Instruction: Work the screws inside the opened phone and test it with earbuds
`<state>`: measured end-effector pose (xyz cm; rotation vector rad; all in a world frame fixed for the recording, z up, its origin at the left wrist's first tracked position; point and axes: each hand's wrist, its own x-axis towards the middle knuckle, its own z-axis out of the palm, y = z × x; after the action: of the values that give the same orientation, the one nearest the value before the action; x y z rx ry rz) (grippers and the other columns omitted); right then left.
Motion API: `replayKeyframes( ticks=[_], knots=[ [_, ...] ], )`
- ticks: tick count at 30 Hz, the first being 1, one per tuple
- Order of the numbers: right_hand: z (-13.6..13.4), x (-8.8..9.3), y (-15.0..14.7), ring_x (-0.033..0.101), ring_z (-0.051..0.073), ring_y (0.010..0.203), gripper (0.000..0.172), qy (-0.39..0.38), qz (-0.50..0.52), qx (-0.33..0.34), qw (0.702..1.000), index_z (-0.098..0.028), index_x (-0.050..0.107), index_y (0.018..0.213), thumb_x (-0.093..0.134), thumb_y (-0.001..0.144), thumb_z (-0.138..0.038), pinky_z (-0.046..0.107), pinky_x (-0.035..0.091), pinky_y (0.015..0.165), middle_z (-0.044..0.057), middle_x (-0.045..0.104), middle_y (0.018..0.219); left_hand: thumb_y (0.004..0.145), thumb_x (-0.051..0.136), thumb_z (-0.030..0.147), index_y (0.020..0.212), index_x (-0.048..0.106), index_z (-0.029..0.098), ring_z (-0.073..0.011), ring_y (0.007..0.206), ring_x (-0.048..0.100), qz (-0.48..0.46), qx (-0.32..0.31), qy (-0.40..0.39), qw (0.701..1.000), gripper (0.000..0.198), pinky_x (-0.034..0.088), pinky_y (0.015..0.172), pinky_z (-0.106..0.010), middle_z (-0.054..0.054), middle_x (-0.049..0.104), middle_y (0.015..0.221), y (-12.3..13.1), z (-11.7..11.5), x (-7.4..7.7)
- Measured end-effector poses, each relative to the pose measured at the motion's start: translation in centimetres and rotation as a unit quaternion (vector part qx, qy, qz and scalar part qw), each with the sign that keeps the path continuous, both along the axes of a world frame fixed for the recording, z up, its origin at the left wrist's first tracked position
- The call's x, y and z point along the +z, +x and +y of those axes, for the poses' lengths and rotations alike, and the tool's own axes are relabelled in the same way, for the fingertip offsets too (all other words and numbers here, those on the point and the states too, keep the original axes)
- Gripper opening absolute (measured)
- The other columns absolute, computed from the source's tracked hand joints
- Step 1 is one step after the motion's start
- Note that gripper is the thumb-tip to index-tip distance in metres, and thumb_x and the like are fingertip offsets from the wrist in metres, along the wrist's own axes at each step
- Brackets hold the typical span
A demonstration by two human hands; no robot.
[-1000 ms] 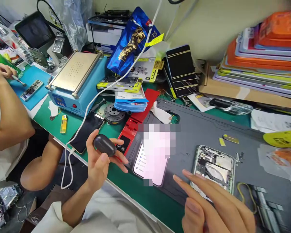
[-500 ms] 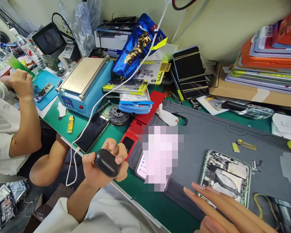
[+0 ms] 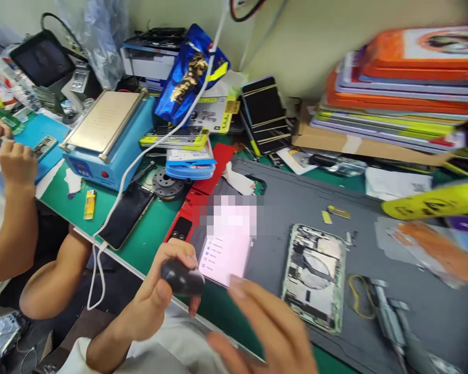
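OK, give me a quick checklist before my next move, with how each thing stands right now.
1. Black rounded object gripped in left hand: ok, held between thumb and fingers.
2. Right hand free: ok, nothing visibly held.
3. Lit phone fully readable: not ok, upper screen pixelated.
4. Right fingertips off lit phone: cannot tell, they overlap its lower corner in view.
5. Opened phone apart from lit phone: ok, gray mat shows between them.
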<state>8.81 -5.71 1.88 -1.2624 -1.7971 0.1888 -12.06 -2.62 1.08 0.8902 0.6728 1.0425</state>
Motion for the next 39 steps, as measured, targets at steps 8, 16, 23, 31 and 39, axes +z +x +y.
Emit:
replayKeyframes(
  ticks=[8, 16, 23, 31, 39],
  knots=[
    [0.4, 0.8, -3.0, 0.074, 0.014, 0.099, 0.032, -0.025, 0.127, 0.062, 0.99, -0.014, 0.067, 0.138, 0.064, 0.11, -0.028, 0.023, 0.064, 0.084, 0.007, 0.074, 0.108, 0.099, 0.073, 0.064, 0.128, 0.068, 0.032, -0.0194, 0.105, 0.063, 0.12, -0.01, 0.061, 0.991, 0.044, 0.059, 0.095, -0.028, -0.006, 0.063, 0.114, -1.2, -1.6, 0.0],
    [-0.4, 0.2, -2.2, 0.076, 0.016, 0.101, 0.045, -0.065, 0.135, 0.085, 0.985, -0.017, 0.061, 0.154, 0.062, 0.111, -0.027, 0.026, 0.066, 0.083, 0.009, 0.076, 0.114, 0.079, 0.094, 0.06, 0.118, 0.079, 0.028, -0.0143, 0.08, 0.065, 0.173, 0.018, 0.13, 0.976, 0.053, 0.052, 0.069, -0.019, -0.004, 0.074, 0.093, -2.6, 0.0, -0.8],
    [0.6, -0.3, 0.3, 0.075, 0.014, 0.099, 0.041, -0.086, 0.091, 0.001, 0.992, -0.019, 0.064, 0.15, 0.057, 0.11, -0.016, 0.025, 0.063, 0.085, 0.007, 0.078, 0.117, 0.09, 0.09, 0.05, 0.137, 0.076, 0.031, -0.0207, 0.093, 0.078, 0.219, 0.015, 0.112, 0.969, 0.052, 0.066, 0.08, -0.025, -0.009, 0.081, 0.106, -3.6, 0.0, -0.7],
    [2.4, -1.0, 2.8, 0.069, 0.026, 0.125, 0.034, -0.031, -0.177, -0.054, 0.982, -0.016, 0.068, 0.141, 0.067, 0.106, -0.017, 0.042, 0.057, 0.107, 0.014, 0.072, 0.138, 0.106, 0.068, 0.044, 0.137, 0.065, 0.043, -0.0219, 0.085, 0.081, 0.051, 0.076, 0.101, 0.991, 0.031, 0.071, 0.058, -0.029, -0.004, 0.077, 0.117, -3.8, 2.3, -1.3],
    [2.4, -1.3, 3.1, 0.063, 0.027, 0.135, 0.032, -0.012, -0.196, 0.01, 0.981, -0.014, 0.071, 0.135, 0.058, 0.113, -0.032, 0.046, 0.049, 0.118, 0.016, 0.071, 0.139, 0.095, 0.086, 0.033, 0.138, 0.066, 0.044, -0.018, 0.076, 0.078, 0.098, 0.197, 0.108, 0.97, 0.048, 0.07, 0.058, -0.029, -0.001, 0.078, 0.104, -3.2, 4.3, -1.3]
  ],
)
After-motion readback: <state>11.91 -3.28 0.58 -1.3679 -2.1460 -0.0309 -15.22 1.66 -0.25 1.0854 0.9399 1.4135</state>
